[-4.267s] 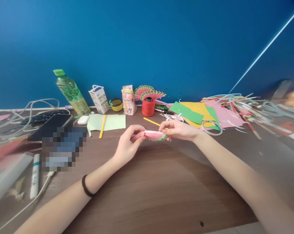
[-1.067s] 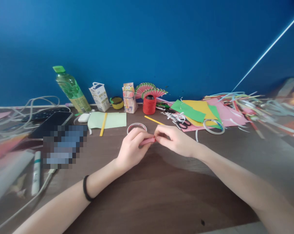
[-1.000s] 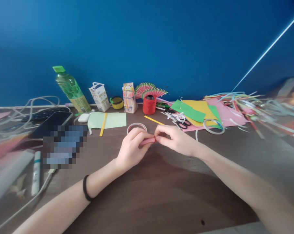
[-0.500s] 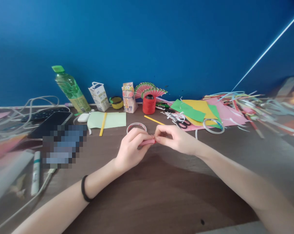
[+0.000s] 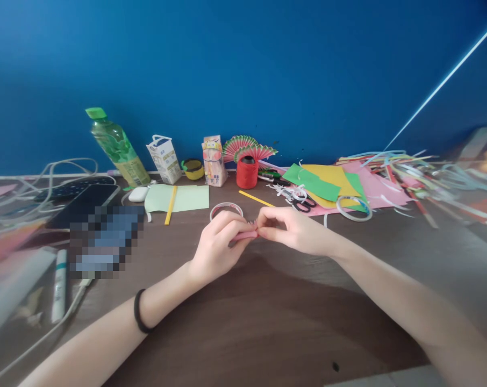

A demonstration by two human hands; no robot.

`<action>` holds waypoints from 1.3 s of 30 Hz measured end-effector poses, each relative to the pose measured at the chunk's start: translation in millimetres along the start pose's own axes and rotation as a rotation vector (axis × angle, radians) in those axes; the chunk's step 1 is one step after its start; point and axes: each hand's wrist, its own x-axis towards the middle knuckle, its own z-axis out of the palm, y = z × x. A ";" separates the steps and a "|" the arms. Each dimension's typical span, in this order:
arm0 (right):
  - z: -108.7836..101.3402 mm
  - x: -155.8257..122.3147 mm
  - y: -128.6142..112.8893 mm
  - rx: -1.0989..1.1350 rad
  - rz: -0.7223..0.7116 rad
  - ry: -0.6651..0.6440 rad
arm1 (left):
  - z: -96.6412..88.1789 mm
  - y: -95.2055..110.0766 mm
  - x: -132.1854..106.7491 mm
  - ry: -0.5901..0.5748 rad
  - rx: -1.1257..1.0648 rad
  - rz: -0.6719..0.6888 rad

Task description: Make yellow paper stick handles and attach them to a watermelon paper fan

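Between thumb and fingers, my left hand (image 5: 217, 244) grips a small pink folded paper strip (image 5: 245, 235). My right hand (image 5: 289, 230) pinches the strip's right end, where a bit of red shows at the fingertips. The two hands almost meet above the brown table (image 5: 243, 317). Just behind my left hand lies a roll of tape (image 5: 226, 206), partly covered by it. A thin yellow strip (image 5: 255, 198) lies behind my right hand. The fingers hide much of the pink strip, so its full shape cannot be made out.
Along the blue wall stand a green bottle (image 5: 116, 148), two cartons, a red spool (image 5: 246, 173) and a pleated paper fan (image 5: 243, 148). Scissors (image 5: 303, 204), coloured paper (image 5: 328, 183) and a second tape roll (image 5: 353, 209) lie right. A phone (image 5: 106, 242) and marker (image 5: 59, 285) lie left.
Hardly anything differs. Both hands keep hold of the pink strip in the same place, with only a very slight shift of the right fingers.
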 end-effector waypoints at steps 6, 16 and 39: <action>-3.6 -2.3 -4.2 -0.034 -0.004 -0.001 | -1.6 3.3 2.3 -0.007 -0.019 -0.027; 3.7 -6.8 -9.7 -0.222 -0.105 0.103 | -2.5 6.4 3.9 0.001 0.005 -0.030; 4.5 -7.7 -11.3 -0.272 -0.110 0.141 | -2.8 9.5 7.0 -0.007 0.071 -0.031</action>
